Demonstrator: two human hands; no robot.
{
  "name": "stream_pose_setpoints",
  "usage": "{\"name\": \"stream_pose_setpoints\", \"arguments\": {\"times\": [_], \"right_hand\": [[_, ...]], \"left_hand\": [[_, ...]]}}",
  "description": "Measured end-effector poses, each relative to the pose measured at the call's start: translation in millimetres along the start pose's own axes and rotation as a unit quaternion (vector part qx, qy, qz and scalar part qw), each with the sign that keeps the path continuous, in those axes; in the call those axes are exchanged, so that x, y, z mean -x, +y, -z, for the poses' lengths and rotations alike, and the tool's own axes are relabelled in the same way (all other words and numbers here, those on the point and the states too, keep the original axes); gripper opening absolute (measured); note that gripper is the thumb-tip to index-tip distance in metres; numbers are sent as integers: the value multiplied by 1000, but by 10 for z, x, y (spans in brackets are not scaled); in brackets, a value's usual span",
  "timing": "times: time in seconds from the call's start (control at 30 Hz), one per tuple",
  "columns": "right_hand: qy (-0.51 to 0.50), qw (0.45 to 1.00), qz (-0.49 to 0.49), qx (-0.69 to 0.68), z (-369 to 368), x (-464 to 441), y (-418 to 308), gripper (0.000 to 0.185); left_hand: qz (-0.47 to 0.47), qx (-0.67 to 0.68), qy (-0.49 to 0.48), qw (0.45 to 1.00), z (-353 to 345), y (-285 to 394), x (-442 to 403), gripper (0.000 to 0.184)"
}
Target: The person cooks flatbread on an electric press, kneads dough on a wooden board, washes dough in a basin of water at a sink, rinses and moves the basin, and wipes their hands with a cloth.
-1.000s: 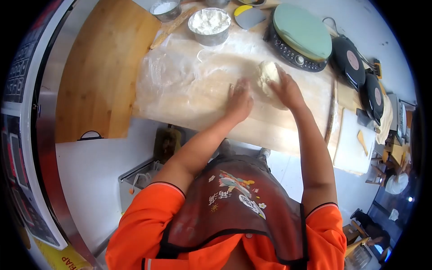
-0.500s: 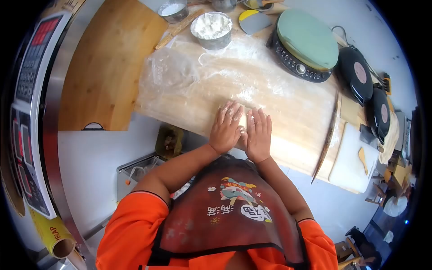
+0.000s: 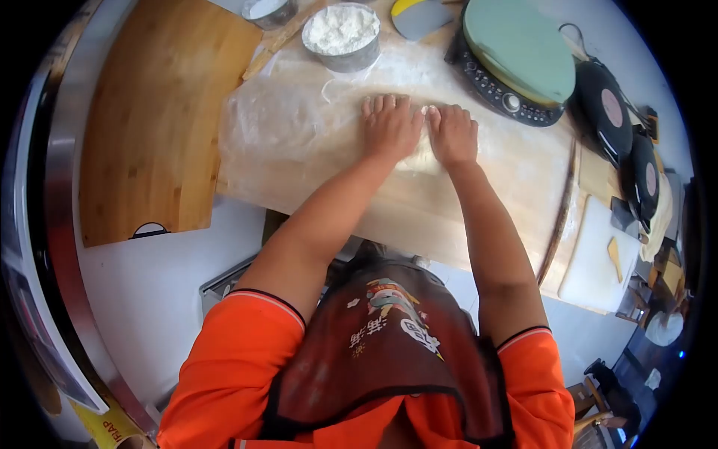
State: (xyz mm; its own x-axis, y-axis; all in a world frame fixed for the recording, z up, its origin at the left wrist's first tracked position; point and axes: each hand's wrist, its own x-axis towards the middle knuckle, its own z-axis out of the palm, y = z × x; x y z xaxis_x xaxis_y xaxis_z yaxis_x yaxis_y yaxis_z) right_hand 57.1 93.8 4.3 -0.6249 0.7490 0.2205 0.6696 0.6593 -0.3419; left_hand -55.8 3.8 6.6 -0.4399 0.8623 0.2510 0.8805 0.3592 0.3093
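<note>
A pale piece of dough (image 3: 422, 156) lies on the floured wooden board (image 3: 321, 179), showing between and below my two hands. My left hand (image 3: 392, 127) presses on its left part, with the fingers bent over toward the far side. My right hand (image 3: 453, 133) bears on the right part in the same way, its thumb close to the left one. Both palms hide much of the dough. Beyond my left hand stands a metal bowl (image 3: 342, 58) heaped with white flour.
A crumpled clear plastic sheet (image 3: 269, 116) lies left of my hands. A round green-lidded electric griddle (image 3: 516, 52) stands at the far right. A long rolling pin (image 3: 559, 224) and a white cutting board (image 3: 594, 262) lie to the right. A scraper (image 3: 421, 19) rests at the back.
Both hands have moved away from my body, from the board's near edge toward its middle. The fingers were stretched flatter before and now curl over the dough.
</note>
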Motion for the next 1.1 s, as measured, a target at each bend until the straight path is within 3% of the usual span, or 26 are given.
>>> {"name": "stream_pose_setpoints", "arguments": {"times": [0.1, 0.17, 0.2, 0.27, 0.33, 0.4, 0.57, 0.7, 0.8, 0.87, 0.93, 0.97, 1.03, 1.1], "right_hand": [[-56, 988, 48, -133, 214, 113, 55, 38], [-105, 959, 43, -258, 533, 468, -39, 34], [-52, 966, 91, -237, 592, 678, -71, 25], [-13, 974, 102, -202, 725, 1116, -198, 30], [5, 979, 139, -152, 767, 1460, -276, 58], [-53, 982, 134, -121, 858, 1686, -306, 69], [-53, 982, 153, -92, 545, 1863, -116, 66], [-38, 986, 142, -77, 431, 1321, -76, 58], [-38, 987, 126, -96, 348, 888, -72, 49], [-57, 989, 96, -97, 331, 637, -95, 43], [-53, 988, 63, -131, 204, 402, -25, 41], [-40, 984, 44, -167, 32, 311, 104, 41], [-20, 972, 21, -234, 135, 279, 212, 42], [-15, 955, 15, -295, 487, 455, 201, 44]], "left_hand": [[-6, 7, -113, 994, 48, 33, 4, 37], [13, 87, -209, 974, 500, 96, 167, 36], [24, 126, -257, 958, 672, 144, 307, 35], [47, 102, -176, 978, 766, 327, 681, 29], [-53, 106, -40, 992, 707, 367, 1132, 38], [-86, 79, -41, 992, 739, 410, 1397, 44], [-81, 60, -31, 994, 520, 464, 1668, 53], [-45, 78, 1, 996, 274, 332, 1163, 39], [1, 51, -53, 997, 179, 243, 756, 38], [-6, 47, 18, 999, 70, 140, 546, 33], [70, 79, -7, 994, -102, 16, 337, 46], [149, 247, -17, 957, -137, -69, 231, 51], [280, 552, -39, 784, -29, -171, 41, 64], [241, 764, -54, 596, 392, -63, 108, 78]]}}
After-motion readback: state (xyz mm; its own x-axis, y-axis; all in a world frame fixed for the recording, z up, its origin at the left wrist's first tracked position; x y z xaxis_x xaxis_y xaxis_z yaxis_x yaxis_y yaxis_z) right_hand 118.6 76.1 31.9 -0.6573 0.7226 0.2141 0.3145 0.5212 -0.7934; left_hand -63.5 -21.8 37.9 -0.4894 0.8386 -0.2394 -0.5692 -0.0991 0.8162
